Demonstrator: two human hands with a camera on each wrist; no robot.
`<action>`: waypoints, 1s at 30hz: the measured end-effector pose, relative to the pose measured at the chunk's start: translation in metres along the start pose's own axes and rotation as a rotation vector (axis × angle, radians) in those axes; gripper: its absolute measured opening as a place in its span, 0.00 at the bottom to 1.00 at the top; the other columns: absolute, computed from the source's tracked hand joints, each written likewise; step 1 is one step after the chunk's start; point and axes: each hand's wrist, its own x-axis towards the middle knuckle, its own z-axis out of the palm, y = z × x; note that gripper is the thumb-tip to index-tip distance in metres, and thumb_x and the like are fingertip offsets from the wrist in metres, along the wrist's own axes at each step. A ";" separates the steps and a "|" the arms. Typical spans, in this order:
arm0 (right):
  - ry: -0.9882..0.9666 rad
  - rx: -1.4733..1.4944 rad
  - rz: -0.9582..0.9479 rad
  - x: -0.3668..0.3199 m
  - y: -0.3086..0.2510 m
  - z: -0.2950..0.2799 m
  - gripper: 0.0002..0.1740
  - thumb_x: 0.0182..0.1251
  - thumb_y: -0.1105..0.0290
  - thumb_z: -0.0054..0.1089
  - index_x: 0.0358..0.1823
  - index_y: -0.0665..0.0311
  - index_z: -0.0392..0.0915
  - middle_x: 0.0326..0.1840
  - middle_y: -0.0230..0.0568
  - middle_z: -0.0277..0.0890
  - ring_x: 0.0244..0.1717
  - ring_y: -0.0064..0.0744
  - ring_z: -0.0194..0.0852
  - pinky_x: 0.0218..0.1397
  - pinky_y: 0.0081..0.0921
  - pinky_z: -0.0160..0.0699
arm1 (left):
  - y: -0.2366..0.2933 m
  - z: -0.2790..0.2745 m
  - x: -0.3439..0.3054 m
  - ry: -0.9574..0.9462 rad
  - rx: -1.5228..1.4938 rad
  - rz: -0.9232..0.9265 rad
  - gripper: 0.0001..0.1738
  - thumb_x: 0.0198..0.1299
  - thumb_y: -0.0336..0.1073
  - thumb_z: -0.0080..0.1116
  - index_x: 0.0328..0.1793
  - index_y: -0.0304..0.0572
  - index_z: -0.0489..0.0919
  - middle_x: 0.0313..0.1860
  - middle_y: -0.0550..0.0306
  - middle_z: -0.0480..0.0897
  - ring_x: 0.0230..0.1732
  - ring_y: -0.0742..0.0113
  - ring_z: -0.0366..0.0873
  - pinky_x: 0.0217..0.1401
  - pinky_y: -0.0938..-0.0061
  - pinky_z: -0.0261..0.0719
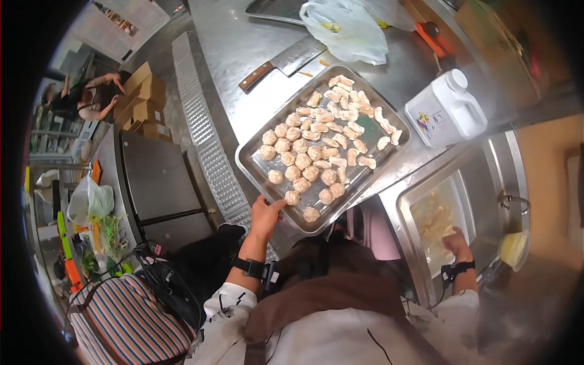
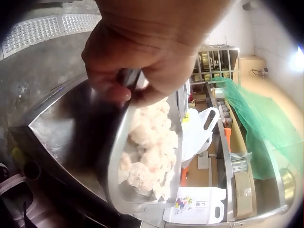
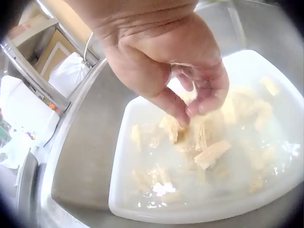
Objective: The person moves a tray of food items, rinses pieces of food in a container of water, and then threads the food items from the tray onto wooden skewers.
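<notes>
My left hand [image 1: 266, 219] grips the near-left corner of a metal tray [image 1: 244, 163], thumb over the rim and fingers beneath in the left wrist view. On the tray lie round pale balls [image 1: 302, 160] and knobbly elongated pieces [image 1: 333, 143], several of each. My right hand [image 3: 171, 61] reaches over a white basin [image 3: 118, 190] of cloudy water. Its thumb and fingertips are brought together, pinching a pale yellow fibrous piece [image 3: 171, 129] at the water surface. Similar pieces [image 3: 212, 154] float around it.
The basin sits in a steel sink [image 3: 80, 156]. A cleaver [image 1: 298, 56], a plastic bag [image 1: 347, 30] and a white jug [image 1: 447, 109] stand around the tray. A yellowish tub [image 1: 514, 249] is right of the sink. Another person [image 1: 91, 97] is at far left by cardboard boxes [image 1: 146, 100].
</notes>
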 end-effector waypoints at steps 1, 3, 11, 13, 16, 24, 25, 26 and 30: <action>-0.007 -0.023 -0.023 -0.007 -0.002 0.003 0.29 0.48 0.83 0.59 0.56 0.68 0.67 0.30 0.42 0.73 0.30 0.33 0.74 0.32 0.30 0.77 | 0.002 -0.002 -0.001 0.012 -0.006 -0.011 0.19 0.49 0.33 0.62 0.46 0.33 0.74 0.29 0.56 0.77 0.17 0.74 0.70 0.17 0.78 0.69; 0.296 -0.685 -0.635 0.015 0.018 0.009 0.33 0.53 0.80 0.56 0.63 0.68 0.61 0.50 0.55 0.71 0.45 0.39 0.75 0.53 0.25 0.73 | 0.009 0.006 -0.005 0.097 -0.011 0.003 0.19 0.44 0.32 0.63 0.44 0.33 0.75 0.27 0.56 0.77 0.15 0.72 0.69 0.15 0.77 0.66; -0.425 0.403 -0.464 -0.109 -0.154 0.134 0.22 0.66 0.56 0.53 0.52 0.66 0.71 0.40 0.38 0.75 0.38 0.26 0.74 0.45 0.26 0.75 | -0.009 0.010 -0.019 0.055 -0.037 0.275 0.22 0.45 0.33 0.55 0.49 0.33 0.78 0.41 0.48 0.81 0.41 0.58 0.78 0.46 0.65 0.75; -0.444 0.208 -0.440 -0.099 -0.186 0.151 0.22 0.67 0.52 0.50 0.51 0.63 0.72 0.39 0.36 0.75 0.37 0.25 0.73 0.42 0.23 0.73 | -0.029 0.019 -0.008 0.061 -0.150 0.336 0.22 0.44 0.30 0.52 0.49 0.32 0.77 0.43 0.42 0.81 0.49 0.54 0.78 0.53 0.63 0.73; -0.497 -0.050 -0.592 0.032 -0.200 0.170 0.22 0.66 0.48 0.50 0.49 0.58 0.72 0.41 0.36 0.74 0.39 0.27 0.70 0.40 0.23 0.69 | -0.033 0.029 -0.005 0.157 -0.264 0.255 0.19 0.46 0.30 0.51 0.46 0.28 0.78 0.39 0.39 0.81 0.43 0.53 0.79 0.47 0.63 0.75; -0.647 -0.378 -0.569 -0.098 -0.271 0.170 0.20 0.66 0.59 0.44 0.47 0.69 0.74 0.38 0.50 0.75 0.30 0.37 0.73 0.28 0.33 0.76 | -0.016 0.030 -0.023 0.099 -0.211 0.000 0.15 0.50 0.31 0.53 0.39 0.22 0.74 0.30 0.40 0.80 0.25 0.55 0.80 0.25 0.64 0.76; -0.616 -0.509 -0.717 -0.071 -0.272 0.172 0.20 0.66 0.60 0.44 0.47 0.70 0.74 0.37 0.49 0.76 0.30 0.37 0.73 0.27 0.33 0.76 | -0.013 0.027 -0.026 0.106 -0.197 -0.004 0.15 0.50 0.32 0.53 0.39 0.22 0.74 0.28 0.40 0.79 0.23 0.56 0.79 0.22 0.64 0.75; -0.580 -0.636 -0.859 -0.012 -0.268 0.177 0.19 0.66 0.61 0.44 0.46 0.70 0.74 0.36 0.47 0.76 0.30 0.37 0.73 0.27 0.32 0.75 | -0.012 0.026 -0.027 0.113 -0.179 -0.011 0.16 0.50 0.32 0.54 0.38 0.22 0.74 0.26 0.41 0.79 0.20 0.57 0.78 0.19 0.65 0.73; -0.460 -0.455 -0.615 -0.093 -0.268 0.169 0.22 0.66 0.56 0.48 0.50 0.69 0.74 0.39 0.47 0.78 0.37 0.39 0.76 0.35 0.34 0.77 | -0.026 0.023 -0.023 0.040 -0.273 0.015 0.21 0.49 0.38 0.59 0.41 0.22 0.74 0.26 0.42 0.79 0.20 0.54 0.79 0.21 0.64 0.75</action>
